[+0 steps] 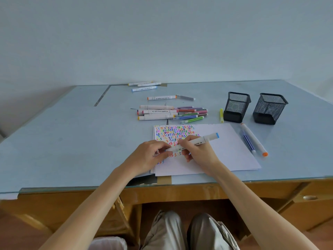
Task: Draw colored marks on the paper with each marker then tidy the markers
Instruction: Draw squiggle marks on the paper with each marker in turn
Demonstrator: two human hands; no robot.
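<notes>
Office: wooden desk [198, 191], mesh pen holders [236, 107].

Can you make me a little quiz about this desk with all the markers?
1. True or false: both mesh cups, the left mesh cup and the right mesh cup, are stuffed with markers.
2. What colour is the cap end on the white marker held by the right hand and the left hand? A red, B blue, C green.
3. Fill the gap: the yellow marker lies just to the ___ of the left mesh cup.

Key:
1. False; no markers show in them.
2. B
3. Left
</notes>
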